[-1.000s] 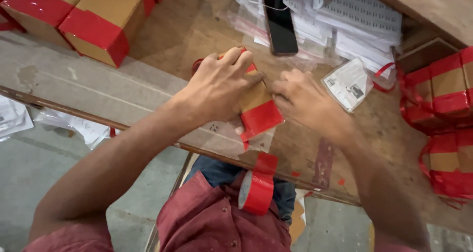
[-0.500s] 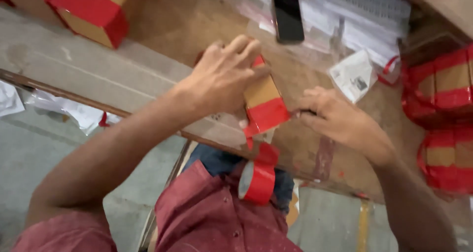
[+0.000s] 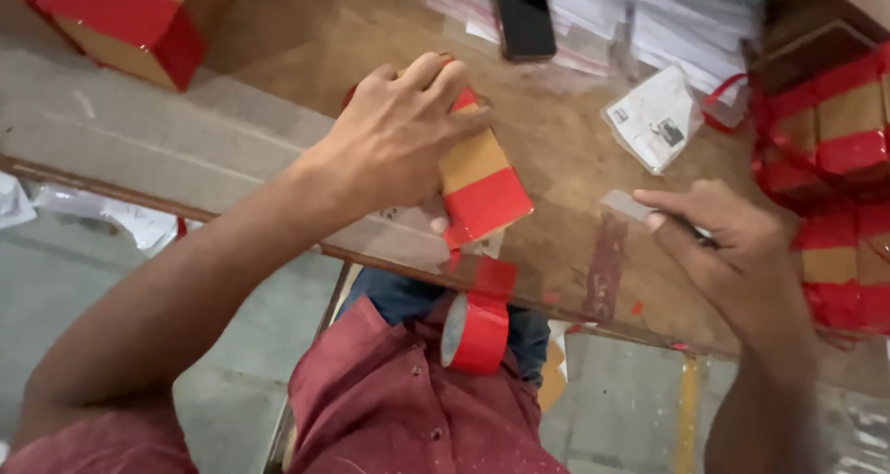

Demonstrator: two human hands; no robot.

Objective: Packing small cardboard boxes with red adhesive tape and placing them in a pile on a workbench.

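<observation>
My left hand (image 3: 399, 136) grips a small cardboard box (image 3: 477, 173) wrapped in red tape, holding it on the wooden table (image 3: 306, 38). A strip of red tape runs from the box down to a red tape roll (image 3: 477, 330) that hangs below the table edge, over my lap. My right hand (image 3: 728, 247) is to the right of the box and apart from it. It pinches a thin grey cutter blade (image 3: 626, 203) that points toward the box.
A dark phone (image 3: 524, 11) lies on stacked papers (image 3: 677, 11) at the back. A small printed slip (image 3: 658, 117) lies right of the box. Red-taped cartons (image 3: 834, 150) pile at the right edge, another (image 3: 120, 15) sits at top left. The floor shows below.
My right hand has left the box and moved right, now showing the blade. My left hand keeps its grip on the box. The tape roll still hangs.
</observation>
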